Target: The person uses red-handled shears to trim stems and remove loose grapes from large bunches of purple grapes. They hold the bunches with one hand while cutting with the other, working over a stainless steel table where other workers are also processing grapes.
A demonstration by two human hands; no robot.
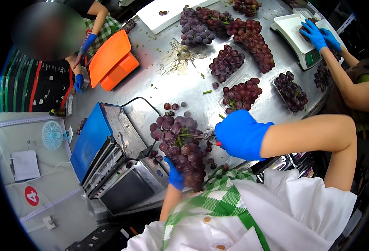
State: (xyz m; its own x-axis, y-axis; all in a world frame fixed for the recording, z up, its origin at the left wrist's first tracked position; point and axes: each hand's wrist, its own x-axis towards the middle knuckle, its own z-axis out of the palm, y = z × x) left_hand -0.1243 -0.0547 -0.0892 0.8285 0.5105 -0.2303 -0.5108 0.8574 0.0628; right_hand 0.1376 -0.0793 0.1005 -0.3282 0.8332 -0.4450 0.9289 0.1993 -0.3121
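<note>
My left hand (174,176), in a blue glove, supports a large bunch of red-purple grapes (184,150) from below and beside it. Most of its fingers are hidden behind the fruit. My right hand (242,135), gloved in blue too, grips small pruning snips (207,135) with a bit of red on the handle. Their blades point left and reach the green stem (180,137) in the middle of the bunch. Whether the blades touch the stem I cannot tell. Several loose grapes (175,106) lie on the metal table (134,109) just beyond the bunch.
Clear plastic trays hold grapes (242,94), with more bunches (251,40) behind. At left stand a blue-topped metal device (92,141) with a cord and an orange scale (112,59). Across the table is one co-worker; another's gloved hands (313,33) rest over a white scale (297,40).
</note>
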